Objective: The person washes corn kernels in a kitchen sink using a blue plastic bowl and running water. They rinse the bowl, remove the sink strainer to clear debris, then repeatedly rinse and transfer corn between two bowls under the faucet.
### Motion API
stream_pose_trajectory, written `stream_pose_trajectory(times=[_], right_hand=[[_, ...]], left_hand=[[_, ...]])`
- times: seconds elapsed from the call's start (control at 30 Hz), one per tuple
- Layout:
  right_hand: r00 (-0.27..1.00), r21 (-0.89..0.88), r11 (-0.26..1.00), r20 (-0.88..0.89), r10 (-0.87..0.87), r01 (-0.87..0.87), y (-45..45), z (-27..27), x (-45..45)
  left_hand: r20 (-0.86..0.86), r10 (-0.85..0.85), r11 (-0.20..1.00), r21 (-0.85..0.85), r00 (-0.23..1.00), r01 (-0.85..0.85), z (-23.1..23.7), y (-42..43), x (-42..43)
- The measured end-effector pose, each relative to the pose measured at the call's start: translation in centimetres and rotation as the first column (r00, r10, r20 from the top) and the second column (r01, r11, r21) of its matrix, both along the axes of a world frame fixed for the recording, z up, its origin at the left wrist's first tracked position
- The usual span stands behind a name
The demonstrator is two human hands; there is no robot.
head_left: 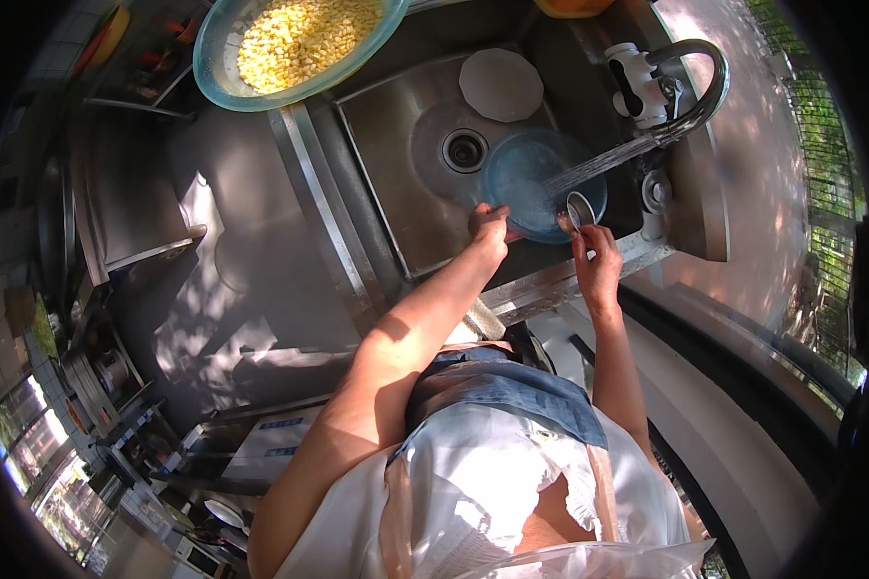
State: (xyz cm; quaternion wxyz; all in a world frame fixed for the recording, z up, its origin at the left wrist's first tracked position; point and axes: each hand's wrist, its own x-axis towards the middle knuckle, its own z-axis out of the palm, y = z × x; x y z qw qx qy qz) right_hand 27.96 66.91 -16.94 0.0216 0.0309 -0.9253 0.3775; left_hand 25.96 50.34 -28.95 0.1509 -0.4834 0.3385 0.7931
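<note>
A translucent blue plastic bowl (507,174) rests in the stainless steel sink, and water falls into it from the curved faucet (704,108). My left hand (489,228) grips the near left rim of this bowl. In my right hand (598,264) is a small round metal cup (580,210), held by its edge over the bowl's near right side and tilted. Its inside is partly hidden from me. Splashing water blurs the bowl's contents. Left of the bowl, the sink drain (466,150) lies uncovered.
A pale round plate or lid (501,84) lies in the sink beyond the drain. On the upper left stands a big bluish basin (210,54) of yellow corn kernels (304,43). The sink's raised metal edge (326,210) borders a steel counter (261,174). An orange container (573,6) shows at the top.
</note>
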Motion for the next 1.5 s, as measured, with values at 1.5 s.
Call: stream_pose_trajectory(times=[1.5], right_hand=[[0.974, -0.138, 0.964, 0.052, -0.22, 0.225, 4.5, -3.0, 3.9]], left_hand=[[-0.094, -0.013, 0.997, -0.083, 0.996, 0.005, -1.7, 1.2, 1.5]])
